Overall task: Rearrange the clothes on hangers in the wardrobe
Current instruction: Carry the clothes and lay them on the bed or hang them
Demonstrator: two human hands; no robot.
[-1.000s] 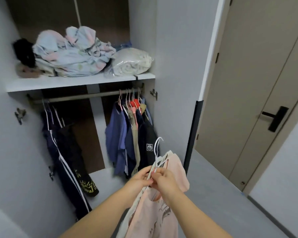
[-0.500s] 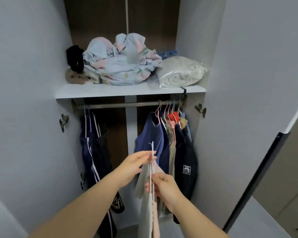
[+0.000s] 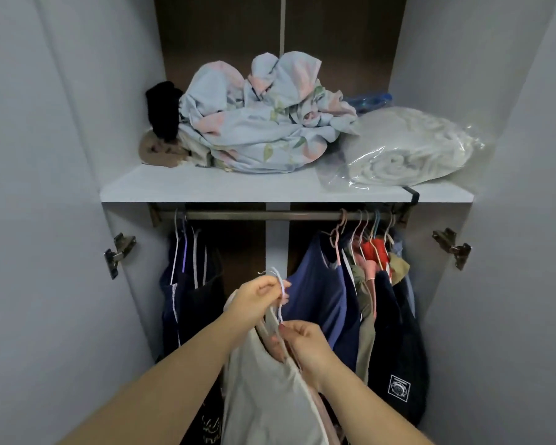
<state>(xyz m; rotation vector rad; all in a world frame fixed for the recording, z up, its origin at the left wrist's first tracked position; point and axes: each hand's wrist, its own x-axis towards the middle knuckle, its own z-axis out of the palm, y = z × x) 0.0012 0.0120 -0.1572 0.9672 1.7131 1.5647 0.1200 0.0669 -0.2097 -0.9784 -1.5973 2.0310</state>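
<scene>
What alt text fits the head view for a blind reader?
The left hand and right hand hold hangers with pale garments below the wardrobe rail. Clothes hang at both rail ends; bedding and a bagged blanket lie on the shelf above.

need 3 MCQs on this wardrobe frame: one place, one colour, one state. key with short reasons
1. Where is the bagged white blanket?
A) right end of the shelf
B) wardrobe floor
C) inside a drawer

2. What colour is the garment being held?
A) red
B) pale beige
C) navy

3. The held hanger hook is:
A) off the rail, pinched by the left hand
B) hooked on the rail
C) lying on the shelf

Key:
1 A: it lies on the shelf, right of the floral bedding.
2 B: the fabric under both hands is light beige.
3 A: the hook is below the rail in the left hand's fingers, while the right hand grips the garment's top.
</scene>
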